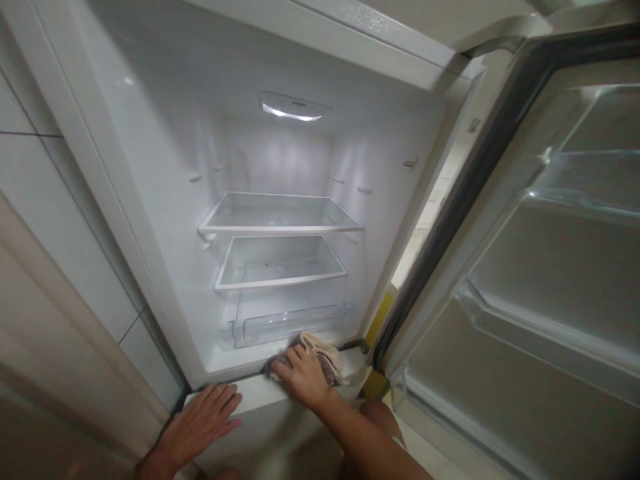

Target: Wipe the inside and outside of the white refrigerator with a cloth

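An open, empty fridge fills the view, with two glass shelves (280,228) and a clear drawer (287,323) at the bottom. My right hand (303,377) presses a brownish cloth (325,357) flat on the fridge's bottom front ledge (235,363), fingers spread over the cloth. My left hand (203,420) lies flat, fingers stretched out, on the top edge of the white compartment below (260,397), holding nothing.
The fridge door (540,280) stands open to the right with clear door bins (550,327). A light (293,110) glows at the top of the cavity. Tiled wall (45,220) runs along the left. My knee (380,417) shows below the right arm.
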`<state>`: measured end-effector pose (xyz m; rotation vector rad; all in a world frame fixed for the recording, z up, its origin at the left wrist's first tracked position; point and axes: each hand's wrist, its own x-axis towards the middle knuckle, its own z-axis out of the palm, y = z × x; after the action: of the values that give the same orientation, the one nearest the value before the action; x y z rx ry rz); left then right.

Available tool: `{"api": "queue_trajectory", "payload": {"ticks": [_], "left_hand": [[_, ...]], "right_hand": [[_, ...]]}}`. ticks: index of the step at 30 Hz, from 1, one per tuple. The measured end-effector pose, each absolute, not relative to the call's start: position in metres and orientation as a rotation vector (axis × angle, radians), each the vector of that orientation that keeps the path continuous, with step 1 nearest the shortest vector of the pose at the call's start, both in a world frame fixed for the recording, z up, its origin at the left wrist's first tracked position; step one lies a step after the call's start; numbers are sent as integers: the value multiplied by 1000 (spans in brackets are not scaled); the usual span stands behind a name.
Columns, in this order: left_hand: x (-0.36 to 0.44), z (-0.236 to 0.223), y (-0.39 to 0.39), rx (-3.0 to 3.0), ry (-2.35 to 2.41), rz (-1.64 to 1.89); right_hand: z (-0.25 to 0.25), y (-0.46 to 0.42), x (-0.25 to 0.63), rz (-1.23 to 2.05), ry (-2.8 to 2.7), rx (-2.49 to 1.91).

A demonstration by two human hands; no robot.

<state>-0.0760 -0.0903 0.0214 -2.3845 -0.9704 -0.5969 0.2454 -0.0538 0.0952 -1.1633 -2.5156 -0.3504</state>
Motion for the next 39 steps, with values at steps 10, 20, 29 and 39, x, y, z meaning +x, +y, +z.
{"api": "queue_trajectory", "payload": {"ticks": [10,20,29,39], "left_hand": [[-79,7,-87,-2328,-916,-606],[-73,13,-87,-2281,-853,-770],[-99,-24,-82,-2441,-700,-356],[-98,-56,-80,-2450,-880,-356]], "right_hand": [[85,-70,338,-271,-1818,-1991],[71,-46,183,-370,-2495,-1032],[144,-4,96,-417,-2678,-547],[204,-27,40,-498,-2581,-332]]}}
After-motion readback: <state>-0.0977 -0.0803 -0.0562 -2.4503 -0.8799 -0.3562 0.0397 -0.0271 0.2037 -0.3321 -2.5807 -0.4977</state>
